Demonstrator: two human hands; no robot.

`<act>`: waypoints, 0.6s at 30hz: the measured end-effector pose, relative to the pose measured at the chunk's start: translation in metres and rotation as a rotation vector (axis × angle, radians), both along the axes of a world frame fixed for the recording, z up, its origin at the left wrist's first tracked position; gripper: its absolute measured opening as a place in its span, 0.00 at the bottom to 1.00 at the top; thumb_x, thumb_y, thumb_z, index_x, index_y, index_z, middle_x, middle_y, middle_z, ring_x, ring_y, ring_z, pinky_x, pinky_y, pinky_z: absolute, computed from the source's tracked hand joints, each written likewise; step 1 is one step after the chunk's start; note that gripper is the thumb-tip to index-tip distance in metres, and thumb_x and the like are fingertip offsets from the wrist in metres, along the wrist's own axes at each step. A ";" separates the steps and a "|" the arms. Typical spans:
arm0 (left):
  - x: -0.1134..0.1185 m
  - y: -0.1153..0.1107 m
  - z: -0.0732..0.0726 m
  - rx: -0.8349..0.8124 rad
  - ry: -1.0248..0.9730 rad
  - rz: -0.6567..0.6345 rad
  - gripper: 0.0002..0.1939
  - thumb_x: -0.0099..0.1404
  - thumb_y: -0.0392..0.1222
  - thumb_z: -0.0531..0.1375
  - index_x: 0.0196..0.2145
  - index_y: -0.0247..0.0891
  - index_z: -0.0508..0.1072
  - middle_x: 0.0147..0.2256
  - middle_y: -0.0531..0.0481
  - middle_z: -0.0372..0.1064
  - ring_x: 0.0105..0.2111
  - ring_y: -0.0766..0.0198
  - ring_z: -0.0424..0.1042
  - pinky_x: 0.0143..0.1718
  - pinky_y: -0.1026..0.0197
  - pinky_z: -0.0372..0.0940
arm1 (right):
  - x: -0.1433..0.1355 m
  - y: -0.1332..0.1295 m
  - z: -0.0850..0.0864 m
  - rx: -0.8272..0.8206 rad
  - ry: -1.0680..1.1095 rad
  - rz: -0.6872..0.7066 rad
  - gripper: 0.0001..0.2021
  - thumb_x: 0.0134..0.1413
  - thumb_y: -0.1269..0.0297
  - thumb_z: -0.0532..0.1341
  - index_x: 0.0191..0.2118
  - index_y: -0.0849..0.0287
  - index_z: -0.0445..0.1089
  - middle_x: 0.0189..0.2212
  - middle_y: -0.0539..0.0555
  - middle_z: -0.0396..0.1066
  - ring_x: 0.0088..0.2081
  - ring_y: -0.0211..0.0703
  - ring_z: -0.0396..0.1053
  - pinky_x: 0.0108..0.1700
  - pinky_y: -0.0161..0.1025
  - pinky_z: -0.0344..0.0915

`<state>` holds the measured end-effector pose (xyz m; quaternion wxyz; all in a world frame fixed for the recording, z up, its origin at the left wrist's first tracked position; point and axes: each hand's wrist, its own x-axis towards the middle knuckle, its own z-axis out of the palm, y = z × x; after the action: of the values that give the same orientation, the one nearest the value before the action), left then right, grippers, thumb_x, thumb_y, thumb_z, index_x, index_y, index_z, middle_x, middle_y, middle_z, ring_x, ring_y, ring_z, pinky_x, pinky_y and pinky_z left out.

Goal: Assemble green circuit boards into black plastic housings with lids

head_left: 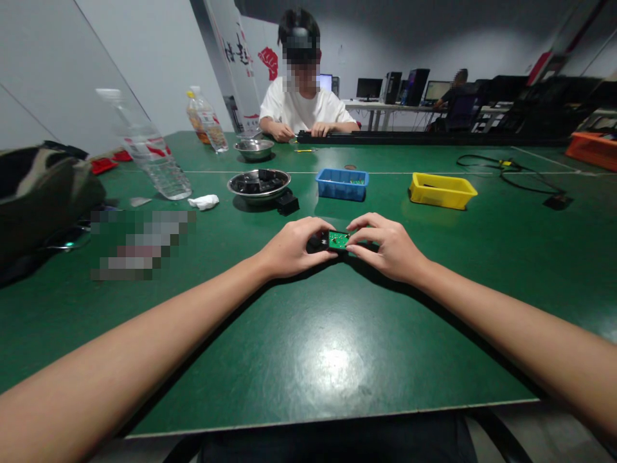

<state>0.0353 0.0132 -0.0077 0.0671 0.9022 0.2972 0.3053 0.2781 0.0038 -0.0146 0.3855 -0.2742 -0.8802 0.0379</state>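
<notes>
Between my hands, low over the green table, is a small black plastic housing with a green circuit board in its open face. Thumb and fingers of my left hand close around the housing from the left. My right hand pinches the board's right end, its fingertips partly covering that edge. Whether the board is fully seated in the housing I cannot tell. Just beyond my hands, a metal bowl holds several black housings, and another black housing lies against its right side.
A blue bin with small parts and a yellow bin stand beyond my hands. Bottles, crumpled tissue and a bag are on the left. A black cable lies at right. A co-worker sits opposite.
</notes>
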 end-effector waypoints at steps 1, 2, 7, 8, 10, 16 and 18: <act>0.000 0.000 0.000 0.008 -0.012 0.001 0.16 0.65 0.47 0.66 0.45 0.34 0.74 0.40 0.45 0.77 0.37 0.59 0.75 0.41 0.59 0.69 | 0.000 0.000 0.000 -0.045 0.006 -0.018 0.05 0.59 0.68 0.65 0.33 0.59 0.79 0.43 0.59 0.77 0.44 0.47 0.74 0.47 0.44 0.70; 0.001 -0.001 0.001 0.020 -0.027 0.007 0.17 0.65 0.47 0.66 0.46 0.33 0.74 0.40 0.44 0.77 0.38 0.59 0.75 0.42 0.58 0.69 | -0.001 0.000 -0.001 -0.102 0.018 -0.035 0.04 0.58 0.68 0.66 0.33 0.59 0.79 0.43 0.59 0.77 0.43 0.46 0.74 0.46 0.44 0.70; 0.006 -0.007 0.005 0.120 -0.100 0.021 0.16 0.66 0.43 0.65 0.48 0.33 0.73 0.42 0.43 0.75 0.41 0.57 0.74 0.45 0.56 0.69 | -0.009 -0.001 -0.003 -0.584 0.246 -0.004 0.06 0.54 0.65 0.67 0.34 0.60 0.81 0.36 0.56 0.78 0.35 0.42 0.73 0.36 0.38 0.67; 0.008 -0.009 0.005 0.135 -0.108 0.014 0.15 0.66 0.43 0.65 0.48 0.33 0.73 0.42 0.43 0.75 0.42 0.58 0.74 0.45 0.56 0.69 | -0.011 -0.002 -0.003 -0.723 0.314 0.036 0.06 0.53 0.63 0.67 0.33 0.60 0.81 0.33 0.55 0.78 0.33 0.41 0.73 0.35 0.38 0.67; 0.011 -0.013 0.007 0.156 -0.133 0.001 0.16 0.65 0.43 0.65 0.48 0.34 0.73 0.42 0.44 0.74 0.42 0.58 0.74 0.45 0.57 0.70 | -0.017 -0.006 -0.002 -1.003 0.458 0.131 0.08 0.50 0.60 0.69 0.31 0.61 0.80 0.28 0.53 0.76 0.30 0.39 0.72 0.35 0.37 0.68; 0.019 -0.022 0.008 0.205 -0.248 -0.011 0.19 0.61 0.41 0.69 0.48 0.34 0.72 0.43 0.43 0.75 0.42 0.59 0.75 0.44 0.59 0.70 | -0.028 -0.018 0.003 -1.455 0.809 0.275 0.09 0.42 0.63 0.73 0.27 0.63 0.76 0.26 0.51 0.75 0.29 0.35 0.71 0.37 0.35 0.70; 0.020 -0.024 0.008 0.231 -0.262 -0.008 0.18 0.61 0.41 0.70 0.46 0.34 0.72 0.42 0.44 0.75 0.42 0.60 0.75 0.43 0.60 0.70 | -0.028 -0.019 0.004 -1.490 0.876 0.286 0.09 0.41 0.66 0.73 0.30 0.63 0.75 0.26 0.50 0.74 0.29 0.35 0.72 0.36 0.35 0.71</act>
<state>0.0549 -0.0104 0.0005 0.0023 0.8575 0.2454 0.4522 0.2501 -0.0156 -0.0110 0.4010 -0.3026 -0.4249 0.7530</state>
